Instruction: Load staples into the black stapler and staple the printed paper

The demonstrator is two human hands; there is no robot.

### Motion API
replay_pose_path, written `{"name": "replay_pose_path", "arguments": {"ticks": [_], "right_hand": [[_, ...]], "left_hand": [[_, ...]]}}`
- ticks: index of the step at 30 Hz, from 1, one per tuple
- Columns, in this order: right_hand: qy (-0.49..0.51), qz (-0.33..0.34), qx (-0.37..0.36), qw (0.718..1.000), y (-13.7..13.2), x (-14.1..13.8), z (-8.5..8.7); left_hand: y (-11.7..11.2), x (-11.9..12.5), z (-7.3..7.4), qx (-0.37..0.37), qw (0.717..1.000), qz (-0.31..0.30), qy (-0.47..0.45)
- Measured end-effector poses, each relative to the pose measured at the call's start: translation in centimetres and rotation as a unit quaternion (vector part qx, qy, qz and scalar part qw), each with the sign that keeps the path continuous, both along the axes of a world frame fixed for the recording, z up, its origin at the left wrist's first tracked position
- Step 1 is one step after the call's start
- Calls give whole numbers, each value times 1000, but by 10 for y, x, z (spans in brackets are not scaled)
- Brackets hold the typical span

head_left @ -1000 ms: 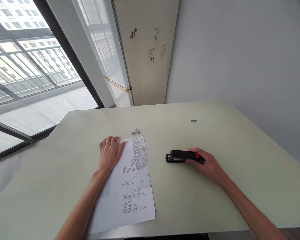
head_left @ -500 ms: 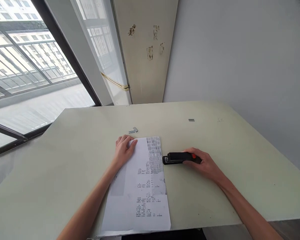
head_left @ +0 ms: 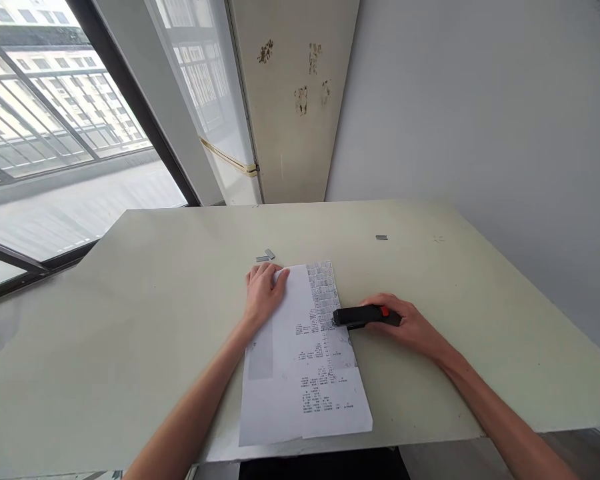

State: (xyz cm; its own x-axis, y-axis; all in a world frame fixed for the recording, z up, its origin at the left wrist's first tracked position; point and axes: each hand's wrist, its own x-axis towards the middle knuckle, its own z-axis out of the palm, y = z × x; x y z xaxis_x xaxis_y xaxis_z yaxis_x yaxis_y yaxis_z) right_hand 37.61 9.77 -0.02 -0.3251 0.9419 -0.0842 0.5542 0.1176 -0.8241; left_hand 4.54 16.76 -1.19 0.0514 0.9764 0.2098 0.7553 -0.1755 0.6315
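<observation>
A stack of printed paper sheets [head_left: 305, 360] lies on the pale green table [head_left: 170, 293]. My left hand [head_left: 264, 291] rests flat on the paper's upper left corner with its fingers together and stretched out. My right hand [head_left: 405, 323] is wrapped around a black stapler [head_left: 361, 316] with a red tab. The stapler's nose touches the paper's right edge.
Loose staple strips [head_left: 266, 255] lie just beyond the paper. Another staple strip [head_left: 381, 237] sits at the far right of the table. A grey wall runs along the right side. A window and a beige column stand behind the table.
My left hand has slid the paper to the right, toward the stapler. The stapler's nose, apart from the sheet before, now meets its right edge.
</observation>
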Motion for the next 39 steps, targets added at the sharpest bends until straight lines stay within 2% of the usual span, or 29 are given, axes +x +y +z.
{"name": "replay_pose_path", "arguments": {"ticks": [4, 6, 8, 10, 12, 15, 19, 28, 39], "right_hand": [[-25, -5, -6, 1000, -1, 0, 20], [-42, -34, 0, 999, 0, -7, 30], [-50, -56, -2, 997, 1, -20, 38], [-55, -61, 2, 997, 5, -38, 43], [-66, -57, 17, 996, 10, -56, 43], [-105, -46, 38, 993, 21, -80, 39], [-168, -23, 44, 984, 30, -94, 35], [-210, -4, 26, 977, 29, -99, 37], [-206, -12, 14, 978, 26, -96, 35]], "left_hand": [[-17, 3, 12, 47, 999, -4, 8], [-37, -1, 22, 81, 993, -74, 33], [-63, -4, 29, 75, 978, -187, 56], [-88, -6, 31, 54, 956, -275, 91], [-108, -3, 26, 47, 939, -316, 126], [-123, 6, 15, 60, 930, -327, 158], [-123, 18, 4, 82, 931, -318, 159], [-117, 23, -5, 94, 933, -324, 127], [-120, 29, -9, 83, 936, -320, 119]]}}
